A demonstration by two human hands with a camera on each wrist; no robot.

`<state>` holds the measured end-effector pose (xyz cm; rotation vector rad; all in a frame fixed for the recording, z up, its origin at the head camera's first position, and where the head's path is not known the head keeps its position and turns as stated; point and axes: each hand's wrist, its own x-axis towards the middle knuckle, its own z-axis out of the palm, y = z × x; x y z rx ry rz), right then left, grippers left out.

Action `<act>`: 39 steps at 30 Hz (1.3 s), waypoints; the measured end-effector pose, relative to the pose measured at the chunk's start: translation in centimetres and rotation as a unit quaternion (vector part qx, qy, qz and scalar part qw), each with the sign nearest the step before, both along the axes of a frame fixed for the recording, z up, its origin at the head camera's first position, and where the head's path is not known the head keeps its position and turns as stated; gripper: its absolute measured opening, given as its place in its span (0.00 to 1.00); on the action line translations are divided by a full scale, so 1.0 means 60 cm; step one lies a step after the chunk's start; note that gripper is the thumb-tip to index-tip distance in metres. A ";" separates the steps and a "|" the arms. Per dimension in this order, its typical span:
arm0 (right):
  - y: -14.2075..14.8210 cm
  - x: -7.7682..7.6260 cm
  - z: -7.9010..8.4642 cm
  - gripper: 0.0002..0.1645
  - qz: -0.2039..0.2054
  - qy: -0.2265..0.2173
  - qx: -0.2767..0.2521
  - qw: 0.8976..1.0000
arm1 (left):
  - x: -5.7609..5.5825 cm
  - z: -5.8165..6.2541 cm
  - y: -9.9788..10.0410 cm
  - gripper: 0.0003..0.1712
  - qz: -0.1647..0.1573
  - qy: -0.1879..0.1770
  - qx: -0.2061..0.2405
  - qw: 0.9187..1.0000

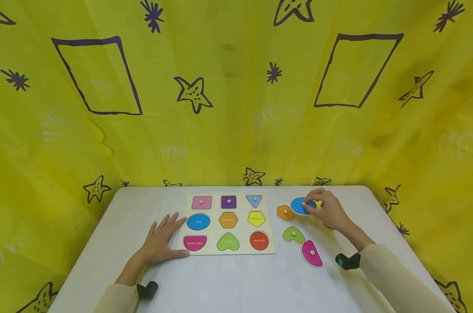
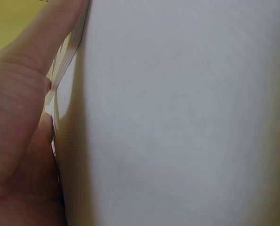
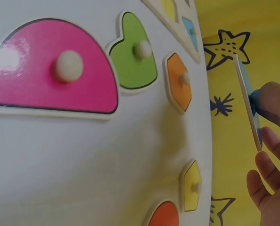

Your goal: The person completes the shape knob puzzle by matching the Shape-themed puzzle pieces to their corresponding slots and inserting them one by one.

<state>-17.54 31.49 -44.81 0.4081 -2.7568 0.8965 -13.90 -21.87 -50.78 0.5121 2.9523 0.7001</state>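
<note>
A pale wooden puzzle board lies on the white table. My left hand rests flat with spread fingers at its left edge, thumb at the near left corner. My right hand pinches a blue oval puzzle piece by its knob, right of the board. Seen edge-on in the right wrist view, the oval is held up off the table. Knobbed pink, purple and light blue triangle pieces sit in the board's far row. Its other two rows show coloured, labelled shapes, including a blue oval.
Right of the board lie loose knobbed pieces: an orange hexagon, a green heart and a magenta half round. Partly behind the right hand are a yellow piece and a red one. Yellow curtains surround the table.
</note>
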 end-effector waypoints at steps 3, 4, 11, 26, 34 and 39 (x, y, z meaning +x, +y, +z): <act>-0.008 -0.003 0.007 0.05 0.009 0.012 -0.005 1.000 | -0.001 -0.002 -0.001 0.62 -0.002 0.002 -0.001 1.000; -0.010 -0.005 0.009 0.05 0.011 0.015 -0.005 1.000 | -0.002 -0.002 0.000 0.62 -0.002 0.003 -0.002 1.000; -0.039 -0.015 0.027 0.04 0.031 0.015 -0.014 0.999 | -0.003 -0.002 -0.001 0.63 -0.001 0.002 -0.009 1.000; -0.127 -0.037 0.050 0.05 0.069 0.000 -0.035 0.997 | 0.002 -0.002 -0.002 0.63 0.001 -0.003 -0.010 1.000; -0.169 -0.042 0.062 0.05 0.093 -0.001 -0.051 0.994 | -0.002 -0.007 0.002 0.63 0.003 -0.011 -0.014 1.000; -0.199 -0.050 0.062 0.06 0.114 0.000 -0.060 0.992 | -0.002 -0.007 0.001 0.64 0.004 -0.006 -0.010 1.000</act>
